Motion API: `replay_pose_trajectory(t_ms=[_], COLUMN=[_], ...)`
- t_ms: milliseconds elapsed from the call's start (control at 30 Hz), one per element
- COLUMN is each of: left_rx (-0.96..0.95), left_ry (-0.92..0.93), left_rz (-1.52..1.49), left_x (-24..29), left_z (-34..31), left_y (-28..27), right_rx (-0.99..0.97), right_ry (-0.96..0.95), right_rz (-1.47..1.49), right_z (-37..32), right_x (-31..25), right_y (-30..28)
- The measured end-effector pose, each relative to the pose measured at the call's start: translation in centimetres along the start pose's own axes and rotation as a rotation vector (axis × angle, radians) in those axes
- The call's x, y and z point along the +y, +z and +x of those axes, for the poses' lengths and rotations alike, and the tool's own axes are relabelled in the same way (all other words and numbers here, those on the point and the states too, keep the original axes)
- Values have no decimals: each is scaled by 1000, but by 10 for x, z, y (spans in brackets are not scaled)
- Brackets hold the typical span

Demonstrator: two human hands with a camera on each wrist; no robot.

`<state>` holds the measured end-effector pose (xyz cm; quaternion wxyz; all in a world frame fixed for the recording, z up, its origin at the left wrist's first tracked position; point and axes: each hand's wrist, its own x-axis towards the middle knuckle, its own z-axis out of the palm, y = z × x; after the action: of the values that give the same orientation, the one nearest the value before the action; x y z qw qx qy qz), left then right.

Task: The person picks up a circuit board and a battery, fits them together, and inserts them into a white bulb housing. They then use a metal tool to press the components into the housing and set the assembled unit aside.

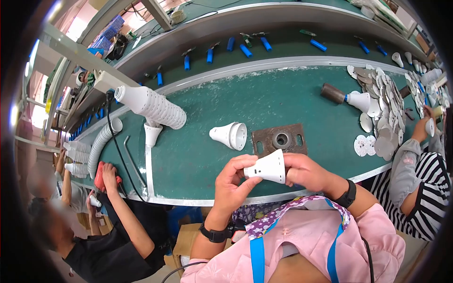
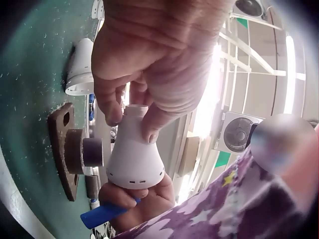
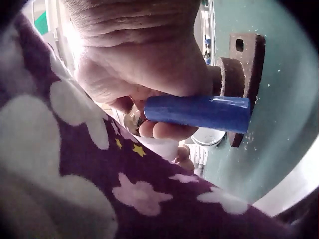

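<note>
In the head view a white cone-shaped lamp housing is held sideways, its wide slotted end to the right. My left hand pinches it near the narrow neck between thumb and fingers. My right hand is at the wide rim, its curled fingers gripping a blue cylinder that sticks out across the palm in the right wrist view. Inside the housing is hidden. Just beyond the hands lies a rusty metal fixture with a round central collar. Two nested white housings lie left of it.
A tall stack of white housings leans at the left, near a black cable. Round metal discs pile up at the right. Blue cylinders with small boards line the back ledge. People work on both sides, one with a red tool.
</note>
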<state>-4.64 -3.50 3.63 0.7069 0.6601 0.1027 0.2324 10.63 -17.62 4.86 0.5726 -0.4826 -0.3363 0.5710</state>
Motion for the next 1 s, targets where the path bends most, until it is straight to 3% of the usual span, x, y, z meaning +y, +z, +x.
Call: replay_pose_trajectory(t_ms=[67,133,200,267,400,467,667,767,800,867,900,933,1000], left_rx=[11,100,182,271,275,394,383,337,348,358,346,334,319], left_ry=[8,-18,-80,-224,-326,-409,-435,-384,-355,-328,-317,-305,-293], left_rz=[16,315,207,-61,-23,-111,-299,-281,-303,-323,-348,-374,-375], left_x=[-1,-3,3,-8,-4,-2,-2,-2,-5,-5,-4,-4,-4], left_z=[-2,-4,-6,-14,-14,-9,-1,1,2,3,3,3,4], left_y=[0,-3,4,-1,-4,0,6,4,2,1,1,1,4], right_rx=[121,171,168,166,195,220,239,219,221,322,379,381,585], right_ry=[-166,-112,-295,-265,-315,-332,-345,-397,-397,-465,-630,-627,-597], right_rz=[-251,-192,-380,-412,-461,-504,-592,-1023,-1026,-1311,-1492,-1493,-1749], right_z=[4,7,9,9,11,13,12,3,1,-3,-2,-2,-4], right_x=[3,14,15,10,6,7,8,4,0,-5,-6,-11,-23], right_y=[10,8,9,12,17,19,14,1,0,-1,-3,-2,3])
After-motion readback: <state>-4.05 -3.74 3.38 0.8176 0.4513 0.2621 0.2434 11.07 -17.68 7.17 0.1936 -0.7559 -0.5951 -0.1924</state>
